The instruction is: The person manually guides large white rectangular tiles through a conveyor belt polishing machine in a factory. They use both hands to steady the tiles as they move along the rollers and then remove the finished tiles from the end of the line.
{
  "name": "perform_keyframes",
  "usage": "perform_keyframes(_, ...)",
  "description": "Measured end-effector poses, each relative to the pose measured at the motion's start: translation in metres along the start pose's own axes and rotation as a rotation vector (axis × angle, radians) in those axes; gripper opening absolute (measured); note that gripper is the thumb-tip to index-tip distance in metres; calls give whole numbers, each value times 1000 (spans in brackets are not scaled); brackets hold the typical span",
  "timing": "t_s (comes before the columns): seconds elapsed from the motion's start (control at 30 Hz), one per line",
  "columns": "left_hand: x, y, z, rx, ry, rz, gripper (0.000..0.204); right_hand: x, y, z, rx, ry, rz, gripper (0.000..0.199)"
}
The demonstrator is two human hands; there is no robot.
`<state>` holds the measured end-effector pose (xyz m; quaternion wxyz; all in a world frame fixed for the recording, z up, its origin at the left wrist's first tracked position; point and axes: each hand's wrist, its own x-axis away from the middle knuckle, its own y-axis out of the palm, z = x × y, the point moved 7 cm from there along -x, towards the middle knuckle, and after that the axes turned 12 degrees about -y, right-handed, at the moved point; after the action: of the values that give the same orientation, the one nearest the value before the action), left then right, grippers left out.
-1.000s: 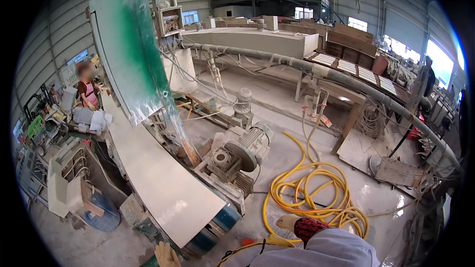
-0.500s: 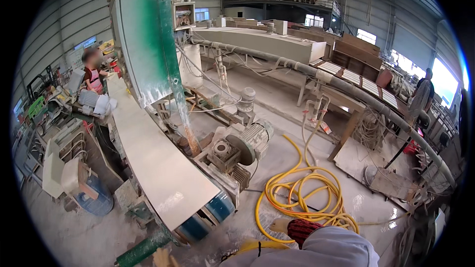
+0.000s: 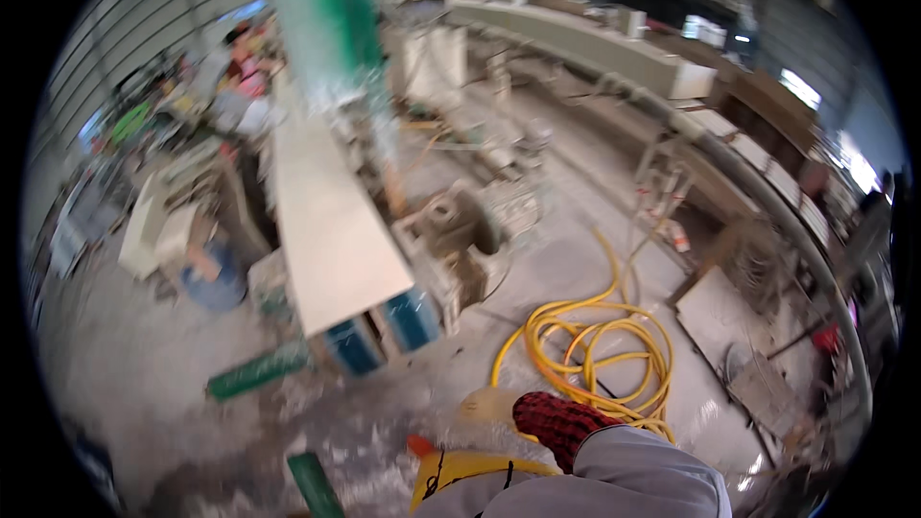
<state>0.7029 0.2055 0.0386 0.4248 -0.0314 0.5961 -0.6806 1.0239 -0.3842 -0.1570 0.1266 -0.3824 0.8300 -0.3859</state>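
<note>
My right hand [image 3: 487, 407], in a pale glove below a red-and-black checked cuff [image 3: 556, 427], is held low in front of me, near the coiled yellow hose [image 3: 604, 345]. Motion smears its fingers, so whether it holds anything cannot be made out. My left hand does not show. Beside my right forearm is yellow material [image 3: 470, 470] with black cords, and a small orange-red patch at its tip is too blurred to name. Ahead, a long pale slab [image 3: 336, 230] lies over blue rollers [image 3: 413, 317], its far end under a green-and-white machine panel [image 3: 326, 19].
A dusty motor [image 3: 470, 230] sits right of the slab. Green rollers [image 3: 259, 369] stand out at lower left, near a blue drum [image 3: 216, 278]. A thick pipe [image 3: 767, 182] crosses on the right. Another person [image 3: 247, 67] is at the far left.
My view has tilted down and shifted left, blurring the scene. The pale glove at the lower left edge has gone from view. My right hand appears slightly higher and further left.
</note>
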Motion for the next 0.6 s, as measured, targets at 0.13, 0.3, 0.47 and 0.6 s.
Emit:
perform_keyframes(0.13, 129, -102, -128, 71, -493, -138, 46, 55, 52, 20, 46, 237, -229, 44)
perform_keyframes(0.3, 331, -253, -176, -231, -902, -5, 52, 115, 105, -7, -36, 272, -193, 53)
perform_keyframes(0.47, 430, -304, -155, -202, -1124, 131, 41, 127, 156, -24, -3, 162, -436, 50)
perform_keyframes(0.6, 473, -310, -146, -315, -1104, 115, 46, 110, 153, -52, -25, 301, -271, 54)
